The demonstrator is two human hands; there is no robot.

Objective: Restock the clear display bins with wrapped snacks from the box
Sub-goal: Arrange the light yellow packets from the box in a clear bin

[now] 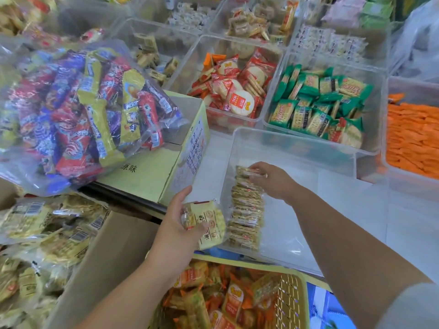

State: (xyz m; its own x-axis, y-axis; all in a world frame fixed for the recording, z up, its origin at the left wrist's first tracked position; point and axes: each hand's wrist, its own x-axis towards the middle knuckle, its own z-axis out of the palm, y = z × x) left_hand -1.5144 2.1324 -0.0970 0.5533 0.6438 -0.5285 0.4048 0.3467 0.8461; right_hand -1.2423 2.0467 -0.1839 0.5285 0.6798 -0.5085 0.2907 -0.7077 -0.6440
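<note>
One left hand (177,225), one right hand (273,181), one held snack bundle (210,222), one binned snack row (247,217), one yellow basket (294,302).

White tabletop (356,210), showing at near right. Directly on it, near centre: a large clear bin (297,148). Just beyond, side by side from left to right: a bin of red-wrapped round crackers (232,123), a bin of green-wrapped crackers (374,136), then at the right edge a bin of orange packets (408,86). Farther back, more clear bins (166,27) in rows.
</note>
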